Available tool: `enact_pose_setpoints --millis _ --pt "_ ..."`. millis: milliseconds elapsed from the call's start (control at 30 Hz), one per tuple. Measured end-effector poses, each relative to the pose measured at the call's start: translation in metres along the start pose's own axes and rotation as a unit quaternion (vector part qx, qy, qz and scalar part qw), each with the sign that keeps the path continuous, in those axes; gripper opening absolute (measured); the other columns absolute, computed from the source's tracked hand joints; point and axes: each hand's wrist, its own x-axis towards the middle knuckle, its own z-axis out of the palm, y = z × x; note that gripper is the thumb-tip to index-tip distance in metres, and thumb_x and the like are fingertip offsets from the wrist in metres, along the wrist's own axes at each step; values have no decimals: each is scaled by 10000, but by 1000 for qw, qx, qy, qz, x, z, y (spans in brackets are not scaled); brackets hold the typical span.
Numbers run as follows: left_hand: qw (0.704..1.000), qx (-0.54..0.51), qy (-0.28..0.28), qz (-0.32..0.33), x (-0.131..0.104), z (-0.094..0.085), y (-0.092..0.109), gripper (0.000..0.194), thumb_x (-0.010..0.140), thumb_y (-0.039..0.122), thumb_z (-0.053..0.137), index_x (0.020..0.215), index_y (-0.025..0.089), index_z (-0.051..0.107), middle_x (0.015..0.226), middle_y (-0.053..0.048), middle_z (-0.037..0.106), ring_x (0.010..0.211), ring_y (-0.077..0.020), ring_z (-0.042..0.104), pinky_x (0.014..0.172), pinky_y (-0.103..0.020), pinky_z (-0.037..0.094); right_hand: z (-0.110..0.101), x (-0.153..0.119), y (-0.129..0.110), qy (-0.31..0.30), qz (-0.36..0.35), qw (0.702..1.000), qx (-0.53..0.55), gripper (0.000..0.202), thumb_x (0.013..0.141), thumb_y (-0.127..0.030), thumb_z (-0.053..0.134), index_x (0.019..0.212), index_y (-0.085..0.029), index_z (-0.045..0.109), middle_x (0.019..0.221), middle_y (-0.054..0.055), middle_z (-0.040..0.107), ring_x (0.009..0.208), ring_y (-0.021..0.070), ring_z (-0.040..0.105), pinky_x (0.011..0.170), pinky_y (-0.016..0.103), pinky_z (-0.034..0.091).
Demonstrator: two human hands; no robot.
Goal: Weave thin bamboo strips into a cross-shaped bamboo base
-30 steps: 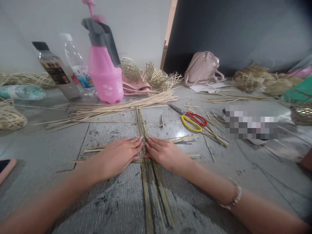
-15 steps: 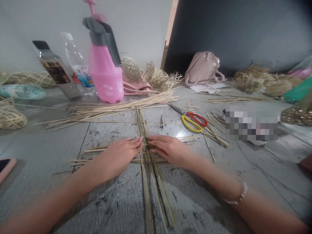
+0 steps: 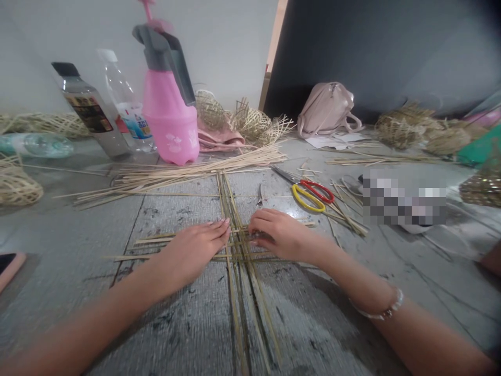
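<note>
Long thin bamboo strips [image 3: 250, 292] run away from me along the table and cross shorter crosswise strips [image 3: 156, 241], forming a loose woven cross. My left hand [image 3: 195, 245] lies flat over the crosswise strips, its outstretched fingertips touching the left side of the crossing. On the other side my right hand [image 3: 279, 235] has bent fingers closed at a crosswise bamboo strip, just right of the crossing; its fingertips are partly hidden. Scissors [image 3: 309, 196] with one red and one yellow handle lie beyond my right hand. Left of them is a small curved metal piece [image 3: 260, 195].
A bundle of bamboo strips [image 3: 188, 175] lies across the back. Behind it stand a pink spray bottle [image 3: 172, 125] and two drink bottles [image 3: 92, 117]. Woven pieces [image 3: 254, 122] and a pink bag [image 3: 326, 109] sit farther back. A phone [image 3: 11, 269] is at the left edge.
My right hand has moved slightly right, away from the crossing, with its fingers more bent. One lower crosswise strip reaches farther left. My left hand has stayed almost still.
</note>
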Motion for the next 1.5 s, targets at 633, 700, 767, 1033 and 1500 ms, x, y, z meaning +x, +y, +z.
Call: enact_pose_setpoints --millis 633,700,767,1033,1500 --pt "999 -19 36 10 -4 5 2 565 814 -15 346 1351 80 496 1488 -156 413 1384 -209 401 1138 -384 366 19 0 14 29 -62 995 70 471 966 -197 500 1427 -140 426 1489 150 435 1423 219 336 1155 464 339" --pt "999 -15 34 9 -4 5 3 608 778 -23 351 1364 80 475 1502 -153 390 1399 -203 374 1144 -382 356 24 1 15 -9 -72 995 74 508 989 -184 437 1484 -117 343 1526 148 382 1463 188 247 1194 442 278" --pt "999 -7 33 10 -5 5 3 629 765 -28 355 1374 86 462 1510 -147 378 1406 -196 358 1148 -374 347 30 2 17 -34 -76 994 68 509 988 -144 398 1490 -97 327 1537 150 358 1474 184 204 1210 451 234" --pt "999 39 23 12 -4 2 7 541 842 -30 342 1355 64 484 1486 -169 417 1379 -213 407 1131 -346 364 4 -1 8 31 -29 999 27 344 907 -153 529 1246 -127 577 1357 158 548 1231 221 535 995 392 461" --pt "994 68 90 -10 1 -6 19 495 1065 385 247 1418 100 445 1491 -132 438 1388 -258 403 1169 -463 271 -7 -2 -14 -81 112 986 -91 154 765 -98 492 873 -163 581 734 42 645 590 145 491 554 295 220"
